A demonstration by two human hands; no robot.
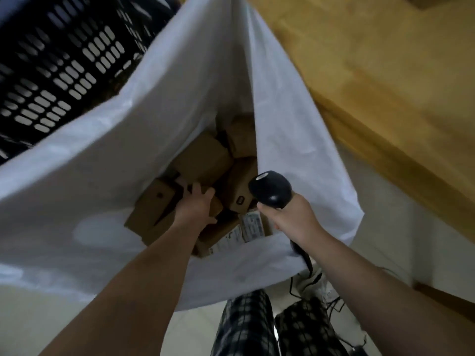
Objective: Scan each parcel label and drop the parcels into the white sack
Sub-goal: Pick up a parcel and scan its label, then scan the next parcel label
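In the head view, the left hand is seen reaching into the white sack, its fingers laid on the brown cardboard parcels piled inside; whether one is gripped cannot be told. A black barcode scanner is clasped in the curled fingers of the right hand over the sack's rim. A white-labelled parcel is shown nearest, and a black slotted crate beyond the sack
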